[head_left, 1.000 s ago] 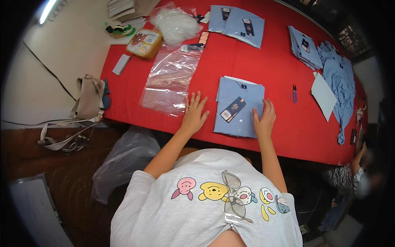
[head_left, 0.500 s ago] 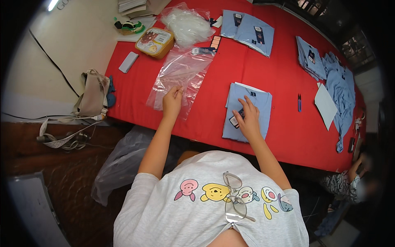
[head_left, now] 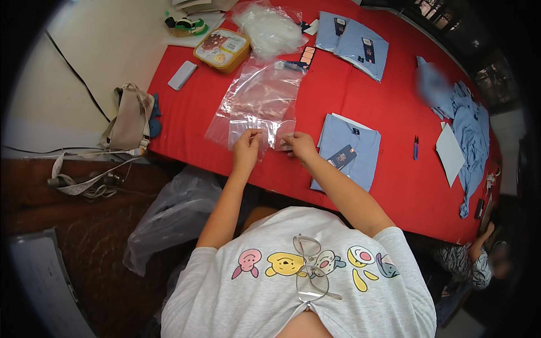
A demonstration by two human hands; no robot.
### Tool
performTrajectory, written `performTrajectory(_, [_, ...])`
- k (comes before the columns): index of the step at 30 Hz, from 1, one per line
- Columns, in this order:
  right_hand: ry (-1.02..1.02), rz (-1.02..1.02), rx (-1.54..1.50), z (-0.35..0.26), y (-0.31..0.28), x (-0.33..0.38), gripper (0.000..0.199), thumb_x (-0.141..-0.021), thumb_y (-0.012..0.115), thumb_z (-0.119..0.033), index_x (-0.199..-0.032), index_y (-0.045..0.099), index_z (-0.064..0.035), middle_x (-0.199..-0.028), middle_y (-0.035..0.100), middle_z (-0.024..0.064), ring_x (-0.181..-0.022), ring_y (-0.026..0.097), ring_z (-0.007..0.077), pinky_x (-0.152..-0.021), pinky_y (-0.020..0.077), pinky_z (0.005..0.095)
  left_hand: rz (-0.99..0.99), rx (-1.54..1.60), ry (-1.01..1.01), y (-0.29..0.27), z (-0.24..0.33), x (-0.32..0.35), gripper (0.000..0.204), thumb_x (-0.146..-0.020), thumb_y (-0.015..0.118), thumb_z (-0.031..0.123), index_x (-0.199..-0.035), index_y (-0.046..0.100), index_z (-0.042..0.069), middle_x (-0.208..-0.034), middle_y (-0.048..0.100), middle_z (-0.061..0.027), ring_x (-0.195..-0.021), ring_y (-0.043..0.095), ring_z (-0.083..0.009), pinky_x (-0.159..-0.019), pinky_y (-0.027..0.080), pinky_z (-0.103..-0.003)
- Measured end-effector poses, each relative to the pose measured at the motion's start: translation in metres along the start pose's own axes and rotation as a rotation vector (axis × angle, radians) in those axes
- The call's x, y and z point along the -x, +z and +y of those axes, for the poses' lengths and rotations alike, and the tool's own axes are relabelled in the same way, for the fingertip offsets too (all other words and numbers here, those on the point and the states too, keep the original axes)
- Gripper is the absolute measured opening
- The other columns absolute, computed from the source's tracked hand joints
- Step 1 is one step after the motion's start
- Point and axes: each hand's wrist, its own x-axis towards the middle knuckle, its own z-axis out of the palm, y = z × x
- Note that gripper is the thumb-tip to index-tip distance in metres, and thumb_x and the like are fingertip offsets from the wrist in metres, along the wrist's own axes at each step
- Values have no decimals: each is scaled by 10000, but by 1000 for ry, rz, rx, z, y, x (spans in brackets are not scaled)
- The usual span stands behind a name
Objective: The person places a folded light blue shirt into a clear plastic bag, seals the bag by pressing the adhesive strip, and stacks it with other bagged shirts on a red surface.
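Observation:
A clear plastic bag (head_left: pixel 262 96) lies on the red table with its near edge toward me. My left hand (head_left: pixel 247 147) pinches that edge at one side, and my right hand (head_left: pixel 300 146) pinches it at the other, fingers closed on the film. Just right of my right hand is a folded light-blue shirt (head_left: pixel 360 149) with a dark hang tag (head_left: pixel 342 156) on it and a white sheet peeking from behind. My right forearm passes over the shirt's lower left part.
Behind lie a heap of clear bags (head_left: pixel 267 34), a yellow lidded tub (head_left: pixel 222 52), a notepad (head_left: pixel 182 75) and a tape dispenser (head_left: pixel 189 25). Folded shirts (head_left: pixel 355 48) sit at the back. At right are snips (head_left: pixel 416 147), white card (head_left: pixel 449 155) and loose blue garments (head_left: pixel 470 129); another person (head_left: pixel 479 262) sits beyond.
My right hand has left the folded shirt and moved left to take hold of the bag's edge. The folded blue pile at the far right now looks blurred.

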Motion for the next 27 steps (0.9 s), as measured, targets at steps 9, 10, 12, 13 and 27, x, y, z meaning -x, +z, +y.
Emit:
performTrajectory(9, [6,-26,-254,1,-1,-6,302,-1060,669,-328,-935,709,-56,-832,754,63,-666,693,148,-593,545,298,-351,714,-759,-8,10,27,348,-1111,576,364,-1275,677,74,-1184,756,-136,-1056,751,-253,-969,601,-393])
performTrajectory(10, [-28,-72,-228,9,-7,-12,381,-1088,601,-391,-942,703,-54,-850,768,87,-669,710,172,-609,560,321,-306,827,-700,2,7,24,344,-1104,595,349,-1280,669,64,-1185,754,-141,-1070,748,-257,-999,591,-402])
performTrajectory(12, [88,-98,-240,1,7,-5,409,-1116,490,-359,-996,712,-37,-934,800,145,-729,761,217,-634,607,351,-172,958,-597,17,-30,16,333,-1018,734,206,-1311,633,82,-1153,758,-126,-1030,747,-244,-992,582,-402])
performTrajectory(13, [115,-213,-150,-1,8,-10,405,-1114,461,-336,-1084,710,-19,-940,802,158,-734,771,236,-628,629,375,-225,963,-535,9,-67,3,350,-976,767,119,-1296,630,87,-1164,747,-106,-1089,726,-253,-977,585,-405])
performTrajectory(27, [-223,69,470,-43,-36,-10,514,-1091,505,-391,-852,742,-2,-876,773,171,-811,782,268,-669,617,439,172,390,-401,-18,-68,-15,291,-974,782,140,-1192,639,11,-1110,713,-106,-935,690,-216,-778,560,-341])
